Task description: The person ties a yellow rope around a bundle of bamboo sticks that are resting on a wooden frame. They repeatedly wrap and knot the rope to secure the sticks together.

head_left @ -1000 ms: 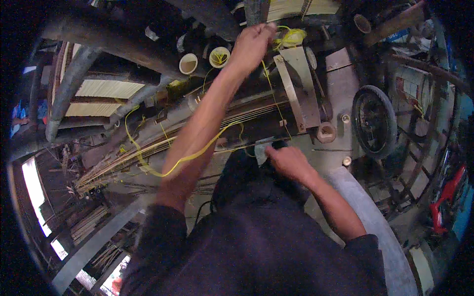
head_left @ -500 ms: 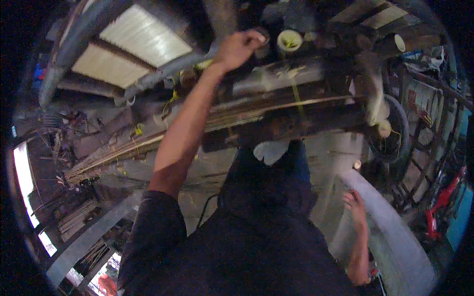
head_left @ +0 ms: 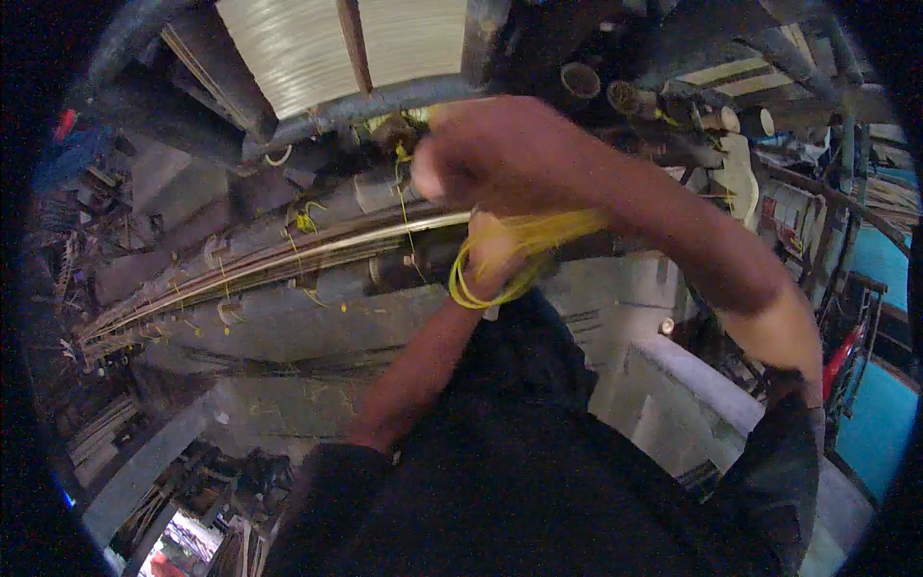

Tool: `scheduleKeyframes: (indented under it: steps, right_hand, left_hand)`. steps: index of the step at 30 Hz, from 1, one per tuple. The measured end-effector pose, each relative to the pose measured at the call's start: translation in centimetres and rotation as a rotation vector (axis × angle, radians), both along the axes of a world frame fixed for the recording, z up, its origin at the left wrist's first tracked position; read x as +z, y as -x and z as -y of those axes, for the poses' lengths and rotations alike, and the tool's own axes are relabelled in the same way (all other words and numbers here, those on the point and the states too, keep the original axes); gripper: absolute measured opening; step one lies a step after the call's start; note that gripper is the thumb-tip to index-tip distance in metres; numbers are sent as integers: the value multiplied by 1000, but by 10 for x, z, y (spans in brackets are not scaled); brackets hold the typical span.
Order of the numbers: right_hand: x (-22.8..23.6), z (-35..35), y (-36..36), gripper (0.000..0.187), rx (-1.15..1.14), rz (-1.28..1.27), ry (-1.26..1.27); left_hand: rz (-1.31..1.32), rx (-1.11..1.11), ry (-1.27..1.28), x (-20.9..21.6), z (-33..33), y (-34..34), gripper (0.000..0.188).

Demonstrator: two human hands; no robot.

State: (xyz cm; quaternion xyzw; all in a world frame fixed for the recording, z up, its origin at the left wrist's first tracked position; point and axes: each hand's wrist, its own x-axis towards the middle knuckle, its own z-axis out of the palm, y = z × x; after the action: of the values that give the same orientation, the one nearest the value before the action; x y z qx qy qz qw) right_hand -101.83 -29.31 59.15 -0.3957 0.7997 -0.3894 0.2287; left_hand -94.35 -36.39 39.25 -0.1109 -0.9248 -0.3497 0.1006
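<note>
My left hand (head_left: 492,248) is in front of me at the bench, closed on a bunch of thin yellow strands (head_left: 569,227). Some strands loop round its wrist, and others stream out to the right. Just above it, my right hand (head_left: 450,165) is bent in from the right across the bench; its fingers are smeared by motion, so whatever they hold does not show. Beside both hands runs a bundle of long thin rods (head_left: 356,232), stretching to the far left. Yellow ties (head_left: 306,217) cross it at intervals.
Dark pipes (head_left: 375,192) and round tube ends (head_left: 580,81) stand behind the bench. A pale, low wall (head_left: 687,380) is at the right, with a red object (head_left: 844,363) beyond it. Scrap and sticks (head_left: 226,486) lie at the lower left.
My left hand has come down from the far side of the bench and now has yellow strands at it. My right arm has swung up from the lower right across the bench. The view has shifted.
</note>
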Motion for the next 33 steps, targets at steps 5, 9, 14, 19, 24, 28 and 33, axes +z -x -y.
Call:
scheduleKeyframes:
  steps: [5,9,14,19,24,28,33]
  right_hand:
    - [-151,-39,122,35,-204,-144,-589]
    - [-153,-58,113,32,-497,134,122]
    - [-36,-94,-24,29,-295,-486,-230]
    - [-162,-54,89,34,-429,29,-196]
    - [-113,-70,-60,15,-185,245,528]
    - [-222,-66,-136,17,-64,220,-52]
    - [-188,-82,-117,17,-38,238,-215]
  left_hand:
    - [73,4,121,16,-18,0,20]
    - [135,-28,146,2,-19,13,24]
    - [204,-1,352,-6,-6,1,26]
    - [127,-54,229,20,-21,17,25]
    - [109,-79,498,-44,11,-16,25]
    - [539,50,-280,21,-6,6,32]
    - [470,-66,-334,90,-39,143,27]
